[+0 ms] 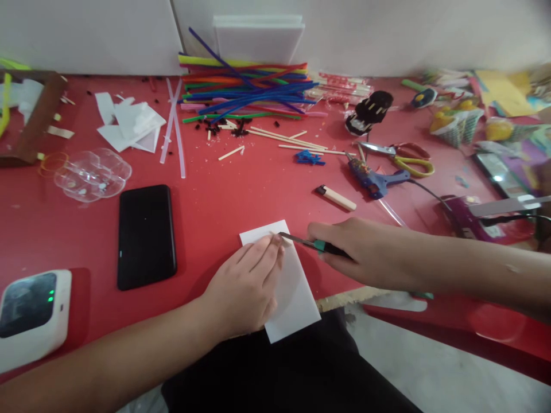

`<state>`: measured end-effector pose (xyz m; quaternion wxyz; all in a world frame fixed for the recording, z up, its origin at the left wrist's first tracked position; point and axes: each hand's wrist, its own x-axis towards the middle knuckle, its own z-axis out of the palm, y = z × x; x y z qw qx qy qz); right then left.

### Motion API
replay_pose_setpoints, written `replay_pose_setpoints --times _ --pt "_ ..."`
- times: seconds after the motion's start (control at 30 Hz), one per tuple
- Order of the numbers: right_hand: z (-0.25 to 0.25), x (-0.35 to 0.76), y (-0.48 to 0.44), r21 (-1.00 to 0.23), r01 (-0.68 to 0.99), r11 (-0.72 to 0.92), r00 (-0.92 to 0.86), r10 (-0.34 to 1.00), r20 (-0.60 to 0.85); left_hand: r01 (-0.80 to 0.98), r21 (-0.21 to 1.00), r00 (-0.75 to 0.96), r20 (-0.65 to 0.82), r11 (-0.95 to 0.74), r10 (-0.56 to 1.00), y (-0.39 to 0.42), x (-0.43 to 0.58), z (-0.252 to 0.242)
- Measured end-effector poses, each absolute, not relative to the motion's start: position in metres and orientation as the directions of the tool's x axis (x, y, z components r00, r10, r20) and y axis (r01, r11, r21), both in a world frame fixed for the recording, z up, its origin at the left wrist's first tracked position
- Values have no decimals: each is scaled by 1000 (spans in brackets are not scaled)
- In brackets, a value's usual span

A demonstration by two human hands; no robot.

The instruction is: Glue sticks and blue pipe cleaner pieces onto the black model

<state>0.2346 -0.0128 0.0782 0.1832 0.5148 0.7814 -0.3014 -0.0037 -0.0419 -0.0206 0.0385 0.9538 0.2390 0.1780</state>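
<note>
My left hand [245,284] rests on a white foam sheet [295,295] at the table's front edge, its fingers pressed together. At the fingertips a small pale stick [286,242] shows in part; the rest of it is hidden under the fingers. My right hand [359,249] is closed around a utility knife [330,248] with a black and green handle. The knife's blade points left, and its tip meets the stick and fingertips above the sheet. Close beyond the sheet lies a beige lighter [338,198].
Left of the sheet lies a black phone [146,235]. A glue gun [374,179] and scissors [402,155] lie to the right. Colourful pipe cleaners [253,89] are heaped at the back, with thin wooden sticks [286,139] before them. A white device [37,315] stands at far left.
</note>
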Motion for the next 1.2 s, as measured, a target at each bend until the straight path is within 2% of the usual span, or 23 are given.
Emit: replay_pose_setpoints --times 0.63,1.2 --pt "73 242 -26 -325 898 295 -432 730 -530 453 134 826 310 -882 471 -42 -2 -19" --pt "78 242 -32 -251 922 294 -386 714 -584 452 136 825 311 -882 471 -43 -2 -19"
